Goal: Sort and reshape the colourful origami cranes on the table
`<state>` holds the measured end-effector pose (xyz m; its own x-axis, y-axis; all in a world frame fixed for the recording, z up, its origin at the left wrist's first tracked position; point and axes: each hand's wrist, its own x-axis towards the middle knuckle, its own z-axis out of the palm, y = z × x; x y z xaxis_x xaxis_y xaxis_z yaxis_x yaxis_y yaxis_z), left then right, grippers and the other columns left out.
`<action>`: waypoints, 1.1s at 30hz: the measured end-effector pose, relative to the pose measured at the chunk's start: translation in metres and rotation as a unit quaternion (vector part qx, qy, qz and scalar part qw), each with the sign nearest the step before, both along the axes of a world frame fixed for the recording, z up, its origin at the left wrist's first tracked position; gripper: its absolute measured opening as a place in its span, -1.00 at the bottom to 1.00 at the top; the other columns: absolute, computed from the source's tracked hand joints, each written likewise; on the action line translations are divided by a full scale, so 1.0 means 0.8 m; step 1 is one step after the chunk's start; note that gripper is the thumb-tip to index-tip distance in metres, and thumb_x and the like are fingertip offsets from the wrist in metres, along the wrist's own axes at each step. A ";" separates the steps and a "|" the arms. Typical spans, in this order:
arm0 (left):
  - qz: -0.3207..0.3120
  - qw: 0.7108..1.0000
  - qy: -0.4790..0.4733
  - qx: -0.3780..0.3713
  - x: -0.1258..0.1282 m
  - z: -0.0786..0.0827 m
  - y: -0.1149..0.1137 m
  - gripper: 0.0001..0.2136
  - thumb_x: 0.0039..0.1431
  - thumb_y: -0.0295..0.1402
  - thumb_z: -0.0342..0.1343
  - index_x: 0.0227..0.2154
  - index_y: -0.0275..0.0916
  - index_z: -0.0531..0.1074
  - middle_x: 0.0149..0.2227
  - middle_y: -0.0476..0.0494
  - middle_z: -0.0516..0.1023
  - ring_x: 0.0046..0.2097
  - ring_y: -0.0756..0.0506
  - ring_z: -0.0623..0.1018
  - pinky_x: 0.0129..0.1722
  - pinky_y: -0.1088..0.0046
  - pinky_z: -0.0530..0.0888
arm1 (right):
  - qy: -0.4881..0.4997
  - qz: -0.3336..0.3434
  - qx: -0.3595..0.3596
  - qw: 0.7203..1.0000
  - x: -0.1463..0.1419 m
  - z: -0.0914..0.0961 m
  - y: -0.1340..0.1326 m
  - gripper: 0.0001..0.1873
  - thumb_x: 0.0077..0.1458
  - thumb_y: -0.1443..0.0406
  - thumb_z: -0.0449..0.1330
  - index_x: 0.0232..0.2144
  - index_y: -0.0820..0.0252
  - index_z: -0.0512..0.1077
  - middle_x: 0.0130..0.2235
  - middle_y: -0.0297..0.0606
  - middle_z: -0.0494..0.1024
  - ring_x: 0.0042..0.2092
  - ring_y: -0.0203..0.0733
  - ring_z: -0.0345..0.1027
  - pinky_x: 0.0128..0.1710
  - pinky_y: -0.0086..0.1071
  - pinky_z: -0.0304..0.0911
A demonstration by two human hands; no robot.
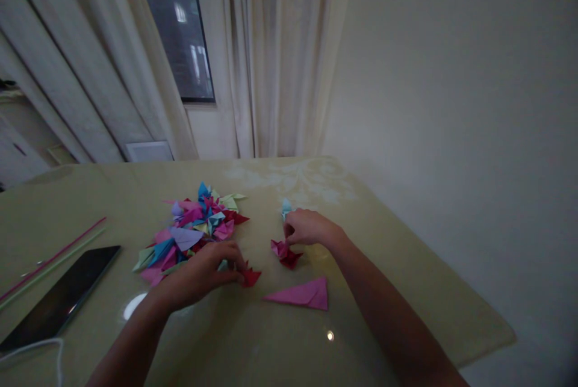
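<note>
My left hand (213, 272) is closed in a pinch on a small red origami piece (251, 277) at the front right of a heap of folded origami papers (189, 224). To the right, my right hand (307, 227) reaches down with its fingers pinched at a magenta origami piece (280, 248). A darker red origami piece (291, 260) lies against that one. Just behind my right fingers is a light blue origami piece (286, 207), partly hidden. Nearer to me, a flat pink folded paper (307, 294) tapers to a point on the left.
A black phone or tablet (61, 294) lies at the left of the table (253, 345), with a white cable (34, 346) by its near end. Beyond it are a pink stick (54, 259) and a pale green one (56, 263). Curtains (280, 62) and a wall (451, 104) border the table.
</note>
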<state>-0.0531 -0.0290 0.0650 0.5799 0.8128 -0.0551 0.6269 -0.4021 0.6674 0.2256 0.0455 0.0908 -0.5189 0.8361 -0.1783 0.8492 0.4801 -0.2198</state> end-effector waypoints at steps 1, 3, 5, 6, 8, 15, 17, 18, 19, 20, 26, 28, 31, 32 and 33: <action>0.011 0.999 -0.022 0.042 0.004 0.000 0.002 -0.82 0.33 -0.23 0.18 -0.25 -0.13 0.67 -0.22 -0.06 0.64 -0.16 -0.10 0.60 -0.14 0.43 0.49 | 0.024 0.003 0.019 1.000 0.000 0.006 -0.003 -0.95 0.07 0.31 0.44 -0.41 0.15 0.67 -0.39 -0.22 0.67 -0.39 -0.17 0.46 -0.45 -0.39 0.07; 0.049 0.984 -0.062 0.163 0.014 -0.004 0.003 -0.78 0.40 -0.20 0.14 -0.21 -0.11 0.67 -0.19 -0.10 0.64 -0.15 -0.11 0.60 -0.14 0.41 0.50 | 0.106 0.025 0.039 0.993 -0.002 0.021 -0.010 -0.85 0.22 0.22 0.37 -0.35 0.18 0.64 -0.36 -0.23 0.66 -0.37 -0.20 0.45 -0.41 -0.40 0.11; 0.077 0.946 -0.089 0.303 0.024 -0.011 0.001 -0.79 0.42 -0.22 0.13 -0.15 -0.10 0.67 -0.16 -0.13 0.63 -0.13 -0.12 0.59 -0.14 0.38 0.51 | 0.204 0.065 0.002 0.977 -0.006 0.035 -0.020 -0.78 0.31 0.15 0.31 -0.23 0.20 0.61 -0.34 -0.27 0.65 -0.35 -0.23 0.46 -0.37 -0.43 0.17; 0.079 0.923 -0.091 0.365 0.029 -0.014 -0.001 -0.81 0.43 -0.25 0.14 -0.10 -0.09 0.66 -0.15 -0.14 0.63 -0.12 -0.12 0.58 -0.12 0.37 0.51 | 0.241 0.086 -0.029 0.966 -0.009 0.041 -0.025 -0.76 0.32 0.14 0.30 -0.18 0.21 0.59 -0.34 -0.29 0.64 -0.34 -0.24 0.46 -0.34 -0.44 0.20; 0.064 0.886 -0.077 0.453 0.037 -0.020 -0.006 -0.80 0.42 -0.35 0.16 -0.01 -0.05 0.63 -0.14 -0.13 0.63 -0.11 -0.12 0.57 -0.08 0.34 0.49 | 0.277 0.116 -0.066 0.951 -0.015 0.048 -0.033 -0.77 0.29 0.17 0.35 -0.13 0.20 0.57 -0.35 -0.33 0.64 -0.33 -0.25 0.47 -0.32 -0.46 0.23; 0.142 0.917 -0.047 0.371 0.026 -0.017 0.001 -0.86 0.39 -0.27 0.18 -0.14 -0.19 0.58 -0.13 -0.18 0.62 -0.09 -0.17 0.59 -0.07 0.31 0.50 | 0.219 0.093 -0.020 0.971 -0.004 0.050 -0.030 -0.90 0.20 0.45 0.34 -0.24 0.20 0.61 -0.33 -0.34 0.65 -0.30 -0.26 0.47 -0.30 -0.46 0.17; 0.154 0.956 0.028 0.249 0.011 -0.016 0.006 -0.82 0.34 -0.21 0.21 -0.30 -0.19 0.57 -0.23 -0.14 0.61 -0.17 -0.17 0.59 -0.17 0.32 0.48 | 0.157 0.041 0.024 0.986 0.008 0.048 -0.023 -0.92 0.19 0.43 0.34 -0.26 0.20 0.62 -0.32 -0.29 0.66 -0.29 -0.24 0.48 -0.32 -0.45 0.14; 0.148 0.968 0.069 0.193 0.003 -0.016 0.007 -0.82 0.29 -0.20 0.24 -0.34 -0.18 0.56 -0.26 -0.13 0.61 -0.19 -0.18 0.59 -0.19 0.33 0.46 | 0.118 0.011 0.048 0.992 0.013 0.046 -0.019 -0.92 0.18 0.43 0.34 -0.28 0.20 0.63 -0.31 -0.26 0.67 -0.28 -0.22 0.49 -0.32 -0.43 0.13; 0.140 0.973 0.106 0.148 -0.003 -0.017 0.008 -0.84 0.24 -0.21 0.27 -0.35 -0.18 0.57 -0.26 -0.12 0.61 -0.18 -0.19 0.59 -0.19 0.32 0.46 | 0.079 -0.018 0.066 0.995 0.018 0.044 -0.015 -0.92 0.18 0.43 0.34 -0.30 0.19 0.63 -0.29 -0.23 0.67 -0.26 -0.19 0.50 -0.33 -0.42 0.11; 0.134 0.975 0.133 0.118 -0.008 -0.018 0.008 -0.87 0.19 -0.23 0.30 -0.32 -0.17 0.58 -0.23 -0.13 0.62 -0.15 -0.21 0.59 -0.16 0.32 0.45 | 0.043 -0.040 0.076 0.995 0.022 0.041 -0.011 -0.92 0.17 0.42 0.33 -0.31 0.19 0.64 -0.28 -0.20 0.68 -0.24 -0.15 0.51 -0.34 -0.41 0.10; 0.122 0.969 0.191 0.102 -0.006 -0.026 0.005 -0.87 0.18 -0.43 0.14 -0.28 -0.17 0.58 -0.17 -0.17 0.64 -0.10 -0.22 0.60 -0.11 0.30 0.42 | -0.048 -0.058 0.018 0.997 0.026 0.025 0.003 -0.81 0.08 0.46 0.32 -0.29 0.14 0.68 -0.25 -0.15 0.70 -0.21 -0.08 0.57 -0.36 -0.40 0.14; 0.117 0.970 0.183 0.110 -0.004 -0.024 0.007 -0.86 0.19 -0.44 0.10 -0.31 -0.17 0.57 -0.20 -0.18 0.64 -0.13 -0.22 0.60 -0.14 0.31 0.42 | -0.055 -0.061 0.002 0.997 0.027 0.021 0.004 -0.79 0.04 0.48 0.33 -0.30 0.15 0.69 -0.28 -0.15 0.71 -0.26 -0.10 0.58 -0.38 -0.40 0.15; 0.137 0.975 0.130 0.119 -0.003 -0.018 0.011 -0.86 0.20 -0.40 0.10 -0.34 -0.17 0.58 -0.23 -0.18 0.67 -0.16 -0.23 0.62 -0.16 0.31 0.44 | -0.066 -0.072 -0.021 0.995 0.030 0.017 0.004 -0.81 0.00 0.45 0.38 -0.30 0.15 0.70 -0.29 -0.15 0.71 -0.29 -0.11 0.58 -0.41 -0.41 0.16; 0.156 0.976 0.096 0.120 -0.004 -0.016 0.013 -0.86 0.21 -0.35 0.11 -0.33 -0.16 0.59 -0.24 -0.17 0.69 -0.17 -0.22 0.63 -0.16 0.31 0.45 | -0.071 -0.076 -0.027 0.994 0.031 0.016 0.004 -0.81 -0.02 0.45 0.39 -0.30 0.15 0.70 -0.29 -0.15 0.71 -0.29 -0.10 0.58 -0.40 -0.41 0.17; 0.178 0.975 0.054 0.120 -0.004 -0.015 0.014 -0.86 0.21 -0.30 0.14 -0.30 -0.15 0.60 -0.24 -0.15 0.70 -0.18 -0.22 0.64 -0.16 0.31 0.47 | -0.076 -0.080 -0.035 0.993 0.031 0.015 0.003 -0.80 -0.04 0.45 0.40 -0.31 0.15 0.70 -0.30 -0.15 0.71 -0.30 -0.10 0.58 -0.40 -0.41 0.18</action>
<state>-0.0565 -0.0176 0.0533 0.2599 0.9585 0.1168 0.8171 -0.2828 0.5023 0.2504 0.0481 0.1028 -0.3434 0.8885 -0.3045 0.9392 0.3250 -0.1107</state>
